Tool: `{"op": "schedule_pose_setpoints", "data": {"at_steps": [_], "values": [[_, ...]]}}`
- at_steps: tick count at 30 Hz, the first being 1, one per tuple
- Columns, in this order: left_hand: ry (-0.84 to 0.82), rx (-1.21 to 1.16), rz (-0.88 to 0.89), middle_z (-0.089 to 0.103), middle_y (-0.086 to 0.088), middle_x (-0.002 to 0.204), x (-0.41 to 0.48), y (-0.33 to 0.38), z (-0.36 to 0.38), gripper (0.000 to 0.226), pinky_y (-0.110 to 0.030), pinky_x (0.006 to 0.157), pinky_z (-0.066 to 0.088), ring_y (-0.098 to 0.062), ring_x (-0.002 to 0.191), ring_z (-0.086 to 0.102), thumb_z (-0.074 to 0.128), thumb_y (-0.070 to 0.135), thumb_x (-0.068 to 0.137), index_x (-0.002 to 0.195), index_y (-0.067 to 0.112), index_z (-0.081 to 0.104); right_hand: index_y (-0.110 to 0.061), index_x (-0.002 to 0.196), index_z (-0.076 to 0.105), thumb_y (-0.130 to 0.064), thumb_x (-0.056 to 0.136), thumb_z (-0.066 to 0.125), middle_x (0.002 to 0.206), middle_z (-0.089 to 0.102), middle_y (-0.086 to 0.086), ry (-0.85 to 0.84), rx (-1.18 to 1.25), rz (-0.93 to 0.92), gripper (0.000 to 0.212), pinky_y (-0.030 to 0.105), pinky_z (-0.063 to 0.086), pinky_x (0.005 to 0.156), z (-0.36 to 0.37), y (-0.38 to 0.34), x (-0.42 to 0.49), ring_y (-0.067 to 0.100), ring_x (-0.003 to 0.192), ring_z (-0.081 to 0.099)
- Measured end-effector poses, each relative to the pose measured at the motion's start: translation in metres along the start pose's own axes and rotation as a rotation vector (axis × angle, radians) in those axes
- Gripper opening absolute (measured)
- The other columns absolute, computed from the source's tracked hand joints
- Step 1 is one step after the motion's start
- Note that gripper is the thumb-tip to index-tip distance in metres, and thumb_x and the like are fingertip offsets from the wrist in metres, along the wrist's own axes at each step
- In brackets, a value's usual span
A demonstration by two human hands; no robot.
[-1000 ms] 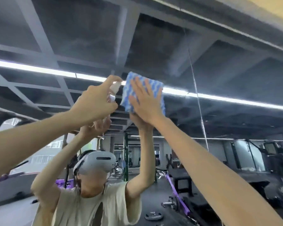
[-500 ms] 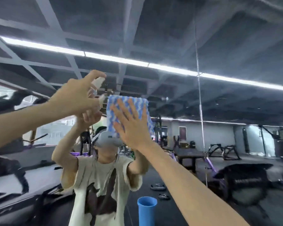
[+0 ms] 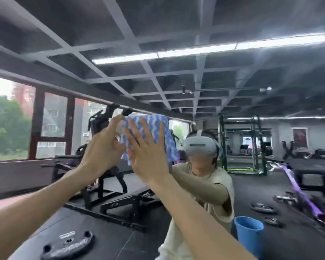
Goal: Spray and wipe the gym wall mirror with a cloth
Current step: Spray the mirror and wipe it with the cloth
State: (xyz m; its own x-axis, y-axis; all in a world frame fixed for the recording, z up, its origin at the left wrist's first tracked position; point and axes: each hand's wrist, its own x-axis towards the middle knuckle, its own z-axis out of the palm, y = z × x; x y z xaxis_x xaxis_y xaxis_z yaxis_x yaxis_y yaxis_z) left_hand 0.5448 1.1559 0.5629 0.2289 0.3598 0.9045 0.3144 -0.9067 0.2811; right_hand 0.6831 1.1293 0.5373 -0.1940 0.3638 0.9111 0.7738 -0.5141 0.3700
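Head view: left hand point(image 3: 101, 149) curls, apparently round a mostly hidden spray bottle point(image 3: 118, 132), beside the right hand point(image 3: 148, 158), whose straight, spread fingers press the blue-white cloth point(image 3: 158, 132) flat on the mirror point(image 3: 233, 91), seemingly mid-wipe, so even sweeping pressure comes next.

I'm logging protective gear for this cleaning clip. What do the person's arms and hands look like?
Left hand and right hand are ungloved, with no rings or watch visible. The left forearm and right forearm are bare to the frame edge. Their reflection shows a beige short-sleeved T-shirt.
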Motion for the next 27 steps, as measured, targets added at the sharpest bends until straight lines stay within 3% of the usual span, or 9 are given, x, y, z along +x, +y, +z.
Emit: {"op": "schedule_pose_setpoints", "data": {"at_steps": [3, 7, 13, 16, 19, 21, 23, 25, 27], "values": [[-0.075, 0.085, -0.004, 0.057, -0.002, 0.064, -0.025, -0.035, -0.012, 0.062, -0.02, 0.052, 0.035, -0.014, 0.057, 0.051, 0.055, 0.002, 0.081, 0.13, 0.033, 0.035, -0.022, 0.154, 0.028, -0.035, 0.099, 0.016, 0.162, 0.02, -0.002, -0.023, 0.018, 0.011, 0.058, 0.061, -0.007, 0.115, 0.003, -0.01, 0.004, 0.025, 0.15, 0.008], [-0.039, 0.112, -0.011, 0.053, 0.001, 0.059, -0.044, -0.069, -0.024, 0.056, -0.027, 0.05, 0.038, -0.014, 0.051, 0.048, 0.056, 0.004, 0.083, 0.127, 0.03, 0.033, -0.022, 0.156, 0.0, -0.038, 0.103, 0.01, 0.164, -0.004, -0.003, -0.043, -0.04, 0.012, 0.057, 0.062, -0.015, 0.111, 0.004, -0.009, 0.011, 0.024, 0.151, -0.007], [-0.052, 0.092, -0.055, 0.058, -0.014, 0.063, -0.057, -0.096, -0.018, 0.065, -0.032, 0.051, 0.042, -0.021, 0.05, 0.045, 0.055, -0.002, 0.075, 0.131, 0.026, 0.035, -0.019, 0.157, -0.002, -0.041, 0.105, 0.013, 0.164, -0.006, 0.0, 0.009, -0.02, 0.103, 0.058, 0.062, -0.018, 0.111, 0.007, -0.021, 0.048, 0.025, 0.151, -0.008], [-0.057, 0.04, -0.087, 0.058, -0.014, 0.063, -0.067, -0.109, -0.017, 0.069, -0.025, 0.05, 0.039, -0.016, 0.051, 0.044, 0.056, -0.002, 0.076, 0.135, 0.027, 0.034, -0.018, 0.157, -0.004, -0.039, 0.105, 0.02, 0.164, -0.009, 0.002, 0.006, 0.046, 0.148, 0.061, 0.062, -0.018, 0.108, 0.0, -0.036, 0.05, 0.027, 0.15, -0.012], [-0.04, -0.005, -0.111, 0.056, -0.005, 0.063, -0.073, -0.115, -0.022, 0.07, -0.029, 0.054, 0.043, -0.017, 0.053, 0.05, 0.057, 0.0, 0.076, 0.136, 0.028, 0.032, -0.018, 0.157, 0.01, -0.037, 0.1, 0.03, 0.164, 0.007, 0.001, -0.046, 0.029, -0.095, 0.063, 0.064, -0.021, 0.108, 0.008, -0.059, 0.015, 0.028, 0.151, -0.002], [-0.066, -0.007, -0.1, 0.055, -0.001, 0.065, -0.072, -0.12, -0.028, 0.068, -0.035, 0.063, 0.048, -0.02, 0.063, 0.057, 0.057, 0.002, 0.077, 0.135, 0.027, 0.032, -0.022, 0.154, 0.026, -0.039, 0.097, 0.023, 0.161, 0.025, -0.004, -0.13, -0.012, -0.321, 0.059, 0.062, -0.018, 0.111, 0.01, -0.067, -0.008, 0.024, 0.151, 0.013], [-0.067, -0.001, -0.094, 0.059, -0.004, 0.071, -0.071, -0.128, -0.036, 0.066, -0.041, 0.069, 0.051, -0.025, 0.071, 0.06, 0.057, 0.002, 0.078, 0.134, 0.026, 0.033, -0.027, 0.154, 0.025, -0.044, 0.099, 0.017, 0.161, 0.021, -0.005, -0.158, -0.035, -0.387, 0.058, 0.059, -0.015, 0.112, 0.006, -0.052, 0.007, 0.02, 0.151, 0.012], [-0.054, -0.008, -0.102, 0.059, -0.005, 0.074, -0.07, -0.136, -0.04, 0.065, -0.042, 0.07, 0.052, -0.029, 0.075, 0.061, 0.057, 0.002, 0.078, 0.134, 0.025, 0.033, -0.029, 0.157, 0.011, -0.048, 0.102, 0.022, 0.164, 0.003, -0.005, -0.152, -0.058, -0.206, 0.059, 0.059, -0.013, 0.113, -0.002, -0.033, 0.046, 0.021, 0.152, -0.003], [-0.043, -0.022, -0.133, 0.056, 0.0, 0.074, -0.069, -0.141, -0.044, 0.066, -0.041, 0.071, 0.051, -0.029, 0.079, 0.06, 0.057, 0.0, 0.078, 0.134, 0.025, 0.034, -0.03, 0.157, 0.012, -0.051, 0.101, 0.029, 0.165, 0.001, -0.002, -0.081, -0.009, 0.03, 0.062, 0.062, -0.008, 0.115, -0.011, -0.023, 0.082, 0.028, 0.151, -0.005]]}}
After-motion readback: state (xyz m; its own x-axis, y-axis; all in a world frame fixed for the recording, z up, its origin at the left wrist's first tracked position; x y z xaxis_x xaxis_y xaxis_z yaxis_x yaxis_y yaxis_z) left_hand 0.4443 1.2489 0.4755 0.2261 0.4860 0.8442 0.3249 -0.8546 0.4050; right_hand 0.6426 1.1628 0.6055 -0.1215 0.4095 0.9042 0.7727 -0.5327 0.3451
